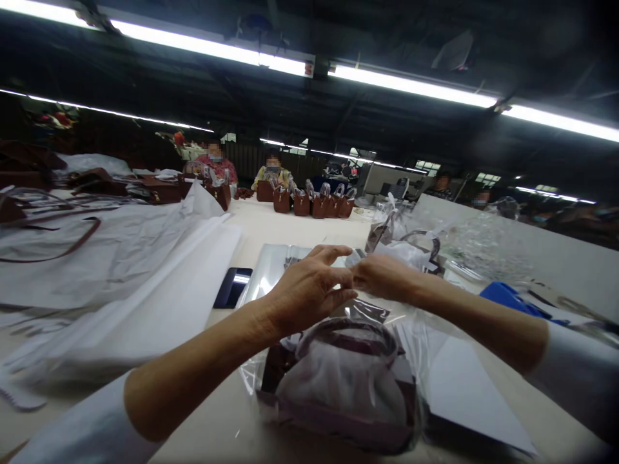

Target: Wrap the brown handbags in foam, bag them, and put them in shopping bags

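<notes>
A dark brown handbag (338, 399) with white tissue between its handles stands in a clear plastic bag at the near middle of the table. Beyond its handles, my left hand (316, 283) reaches in with thumb and fingers apart, its fingertips close to my other hand. My right hand (382, 277) is closed at the upper part of the clear plastic; what its fingers pinch is too small to make out. Under and behind both hands lies a stack of shiny clear plastic bags (273, 261).
A phone (233, 288) lies left of the plastic stack. White sheets (120, 283) cover the left side. Brown handbags (319, 203) stand at the back, near two seated people. Wrapped bags, a blue item (512, 299) and white card (476, 386) are at right.
</notes>
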